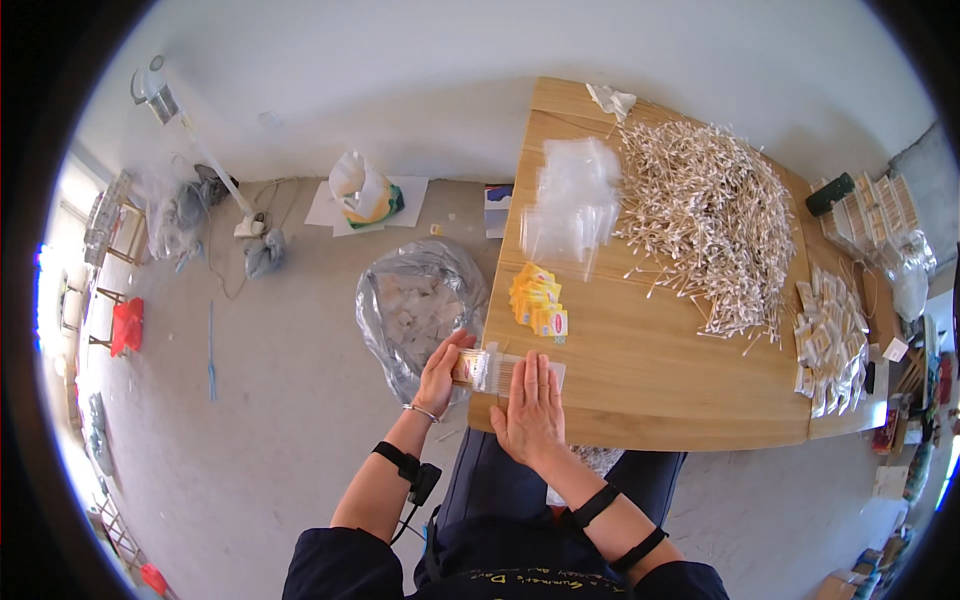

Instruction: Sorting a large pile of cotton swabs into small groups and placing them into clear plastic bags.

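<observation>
At the left edge of the wooden table (680, 390), a clear plastic bag of cotton swabs (482, 371) lies partly under my hands. My left hand (436, 383) grips its left end, where a small printed card shows through. White swab tips and pale sticks are visible between the hands. My right hand (533, 410) rests flat on the bag's right part, fingers stretched out, hiding some of it. Just beyond are yellow printed cards (538, 299) in a loose pile. Flat clear bags (573, 205) are stacked farther back, beside a large heap of loose cotton swabs (715, 220).
Several filled swab packs (830, 335) are piled at the table's right. A grey plastic sack (375, 318) with pale scraps stands on the floor left of the table. Behind it sits a white and green bag (362, 190). A tall white pole (210, 160) stands near the wall.
</observation>
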`<action>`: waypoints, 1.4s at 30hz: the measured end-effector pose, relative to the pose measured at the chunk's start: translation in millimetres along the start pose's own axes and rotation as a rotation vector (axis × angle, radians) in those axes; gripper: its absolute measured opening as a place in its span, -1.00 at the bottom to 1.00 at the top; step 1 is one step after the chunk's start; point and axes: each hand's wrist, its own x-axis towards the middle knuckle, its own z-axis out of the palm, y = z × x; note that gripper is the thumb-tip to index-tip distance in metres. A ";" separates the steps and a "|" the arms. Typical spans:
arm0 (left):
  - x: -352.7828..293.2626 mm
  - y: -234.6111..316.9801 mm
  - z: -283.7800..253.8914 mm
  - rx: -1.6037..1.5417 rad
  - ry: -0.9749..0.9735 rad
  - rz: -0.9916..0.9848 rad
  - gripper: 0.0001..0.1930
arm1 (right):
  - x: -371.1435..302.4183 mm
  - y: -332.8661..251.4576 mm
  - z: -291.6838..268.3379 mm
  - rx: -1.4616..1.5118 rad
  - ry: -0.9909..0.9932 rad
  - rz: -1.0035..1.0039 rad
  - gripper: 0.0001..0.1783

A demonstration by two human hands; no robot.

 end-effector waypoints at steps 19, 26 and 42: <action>-8.9 18.4 5.9 0.053 -0.091 0.075 -0.51 | 12.9 -20.4 11.8 0.026 0.010 -0.012 -0.11; -8.0 31.5 1.6 0.002 -0.079 0.076 -0.33 | 35.1 13.6 3.1 0.874 0.434 0.060 -0.21; -9.6 22.2 1.8 0.085 -0.173 0.089 -0.26 | 51.6 -30.4 43.9 1.182 0.383 0.006 -0.19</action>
